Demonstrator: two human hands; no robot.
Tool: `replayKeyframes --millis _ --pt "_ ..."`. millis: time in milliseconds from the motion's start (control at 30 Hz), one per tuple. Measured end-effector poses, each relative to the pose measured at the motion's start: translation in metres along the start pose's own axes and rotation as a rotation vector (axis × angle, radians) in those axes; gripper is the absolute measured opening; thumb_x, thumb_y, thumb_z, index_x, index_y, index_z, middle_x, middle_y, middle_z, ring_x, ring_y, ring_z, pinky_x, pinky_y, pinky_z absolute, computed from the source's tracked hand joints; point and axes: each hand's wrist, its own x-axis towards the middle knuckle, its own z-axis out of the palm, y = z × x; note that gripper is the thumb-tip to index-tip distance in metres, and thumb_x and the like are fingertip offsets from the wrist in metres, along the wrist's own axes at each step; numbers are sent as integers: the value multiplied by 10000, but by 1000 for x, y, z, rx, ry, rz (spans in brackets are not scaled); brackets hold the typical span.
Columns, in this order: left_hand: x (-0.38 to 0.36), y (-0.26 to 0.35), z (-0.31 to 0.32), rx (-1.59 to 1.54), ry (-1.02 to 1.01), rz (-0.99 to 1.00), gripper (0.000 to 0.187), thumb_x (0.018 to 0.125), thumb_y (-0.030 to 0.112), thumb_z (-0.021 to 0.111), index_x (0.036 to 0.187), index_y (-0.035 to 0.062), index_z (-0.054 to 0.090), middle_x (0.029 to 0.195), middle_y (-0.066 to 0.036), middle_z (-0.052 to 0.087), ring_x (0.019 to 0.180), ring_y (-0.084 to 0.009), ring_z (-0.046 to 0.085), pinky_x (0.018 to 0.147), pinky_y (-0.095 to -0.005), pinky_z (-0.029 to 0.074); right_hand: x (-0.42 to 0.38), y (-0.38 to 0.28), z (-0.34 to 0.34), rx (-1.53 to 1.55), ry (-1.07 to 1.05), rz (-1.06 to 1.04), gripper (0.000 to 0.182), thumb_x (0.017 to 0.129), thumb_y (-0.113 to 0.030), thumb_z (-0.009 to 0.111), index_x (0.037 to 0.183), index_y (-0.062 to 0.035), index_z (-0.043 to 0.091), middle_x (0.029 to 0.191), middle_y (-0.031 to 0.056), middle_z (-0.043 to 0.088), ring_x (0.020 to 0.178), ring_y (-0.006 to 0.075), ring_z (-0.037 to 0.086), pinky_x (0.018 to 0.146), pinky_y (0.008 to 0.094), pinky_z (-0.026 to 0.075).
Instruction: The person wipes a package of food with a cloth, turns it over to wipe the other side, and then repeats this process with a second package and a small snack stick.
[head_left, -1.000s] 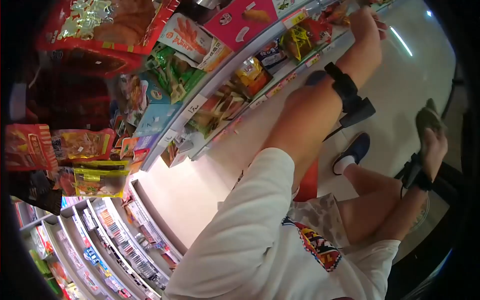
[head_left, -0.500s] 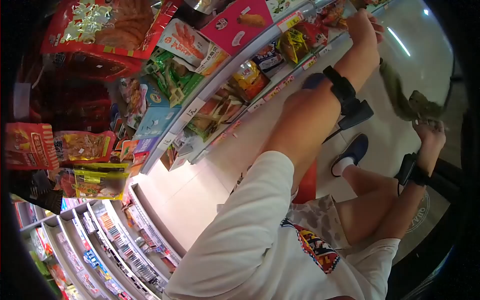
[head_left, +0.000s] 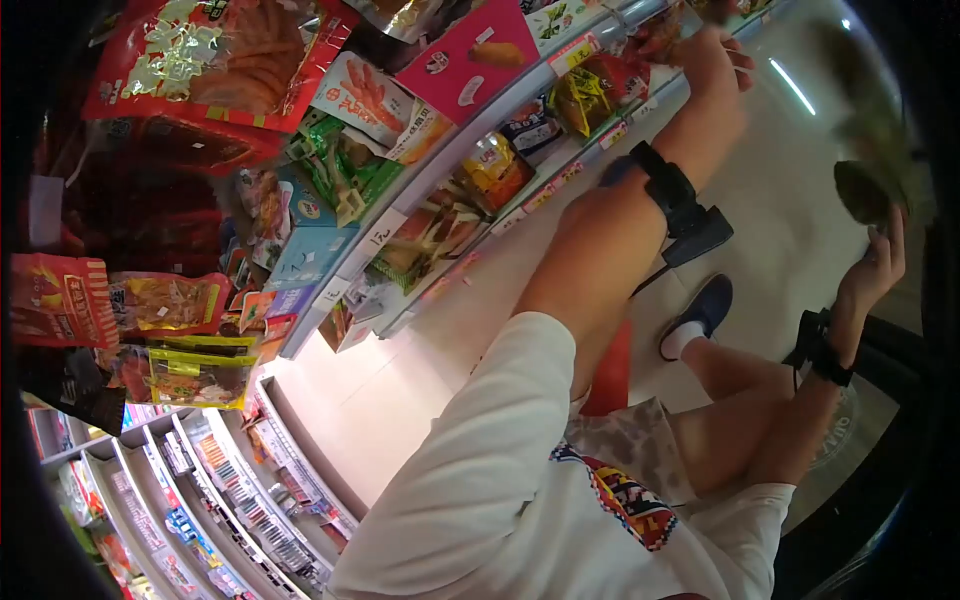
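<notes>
My left hand (head_left: pixel 714 60) is up at the far end of the snack shelf, beside several packets. Its fingers are curled, and whatever they may hold is hidden. A small dark blurred shape shows just above that hand. Off to the right, away from the shelf, my right hand (head_left: pixel 872 265) pinches a limp olive-green cloth (head_left: pixel 868 190) by its lower end. The cloth is blurred by motion and extends upward from my fingers. Nearest the left hand on the shelf lie a yellow-and-black packet (head_left: pixel 582 95) and red packets.
A shelf edge with price tags (head_left: pixel 375 240) runs diagonally beside my left arm. Large red food bags (head_left: pixel 215 60) and a pink box (head_left: pixel 470 55) fill the upper level. At lower left stand racks of small goods (head_left: pixel 240 480). My dark shoe (head_left: pixel 708 303) rests on the tiled floor (head_left: pixel 400 400).
My right hand has risen a little, and the cloth has swung up and to the right. My left hand has shifted slightly left and down, still beside the shelf.
</notes>
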Motion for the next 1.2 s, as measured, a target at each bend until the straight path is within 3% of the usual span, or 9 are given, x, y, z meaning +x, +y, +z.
replayKeyframes --millis 100,267,467,800,867,900,933,1033,1200 --pt "-4 -3 0 -2 -6 63 194 848 267 549 896 79 542 674 -97 622 499 -189 544 514 -344 427 -6 -9 -9 -799 -271 -593 488 880 -127 616 1344 16 655 1452 197 598 1452 374 441 1246 523 201" --pt "-4 -13 -1 234 -55 28 176 813 215 619 867 55 571 711 -103 660 634 -208 658 569 -383 485 -24 -37 30 -818 -439 -644 345 890 -146 640 1183 33 681 1315 227 648 1394 451 471 1237 565 213" --pt "-51 -34 13 892 -460 153 443 723 301 845 1004 -29 756 991 -163 756 914 -251 713 836 -350 562 -32 -52 46 -580 -439 -503 142 907 -62 642 915 77 666 992 200 711 1113 404 638 1187 537 341" --pt "-68 -53 12 1224 -726 -28 418 812 311 810 1081 -5 767 1110 -216 749 1009 -346 713 903 -409 548 -25 -12 8 -445 -294 83 190 982 -85 642 900 69 717 855 91 731 757 150 638 760 306 511" --pt "-56 -59 10 1248 -806 253 372 860 305 733 1040 -21 757 1085 -254 736 1019 -373 707 889 -441 548 -24 -35 24 -310 -41 -38 208 987 -86 651 867 64 731 877 84 741 854 136 664 814 297 529" --pt "-33 -77 5 1602 -883 708 349 915 267 552 973 16 785 986 -290 727 960 -399 730 851 -531 575 -24 -49 37 -222 47 -44 173 986 -83 652 935 52 748 913 94 749 896 147 681 837 299 533" --pt "-27 -86 -2 1492 -636 736 361 908 270 541 834 -3 766 935 -279 727 866 -397 734 768 -543 577 -21 -53 37 -138 72 -20 133 978 -77 661 993 25 744 978 112 751 921 174 697 867 311 539" --pt "-49 -41 15 839 -352 68 402 920 273 588 677 -23 710 602 -167 673 518 -271 660 524 -431 531 -25 -63 32 558 -127 253 614 874 -21 722 1446 2 497 1413 110 536 1231 187 540 1023 309 467" --pt "-72 -21 29 715 -290 222 142 805 72 742 735 -49 717 607 -27 615 499 -102 542 494 -279 416 -25 -81 41 1010 -164 372 843 773 122 621 1555 11 324 1531 199 355 1221 227 478 999 287 439"
